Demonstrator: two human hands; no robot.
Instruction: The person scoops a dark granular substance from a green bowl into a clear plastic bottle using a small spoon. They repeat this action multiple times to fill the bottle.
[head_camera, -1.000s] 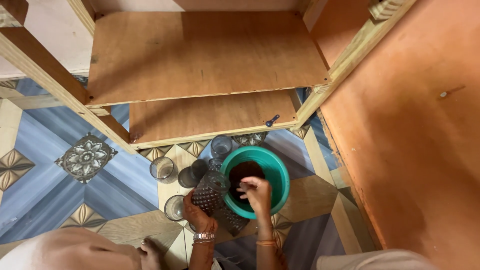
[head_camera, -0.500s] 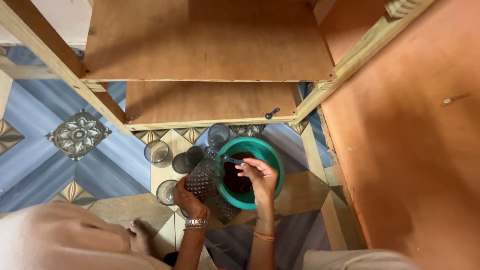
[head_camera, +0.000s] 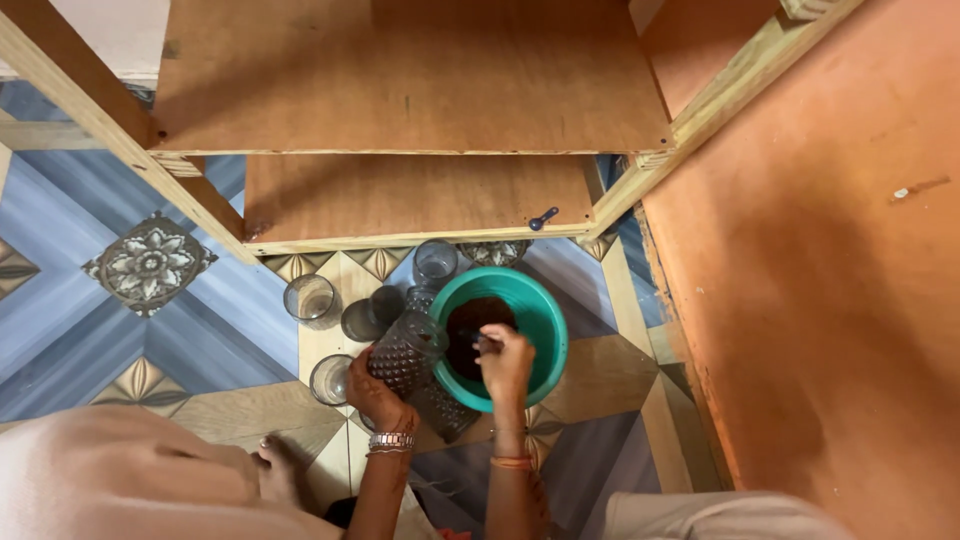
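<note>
My left hand (head_camera: 375, 385) grips a textured dark glass tumbler (head_camera: 402, 354), tilted with its mouth at the rim of a green bowl (head_camera: 543, 320) on the tiled floor. Dark brown powder (head_camera: 475, 322) lies in the bowl. My right hand (head_camera: 506, 362) is over the bowl, pinching a small dark spoon (head_camera: 478, 338) with its tip in the powder. A second textured tumbler (head_camera: 445, 410) lies below the first, by my wrists.
Several clear glasses (head_camera: 309, 297) stand on the floor left of and behind the bowl. A wooden shelf unit (head_camera: 410, 200) rises just beyond, with a small blue spoon (head_camera: 543, 217) on its lower board. An orange wall (head_camera: 820, 260) is to the right. My knee (head_camera: 130, 470) is lower left.
My right hand lifted the spoon to the tumbler's mouth, then came back down into the powder. The tumbler stayed tilted in my left hand. The camera drifted slightly.
</note>
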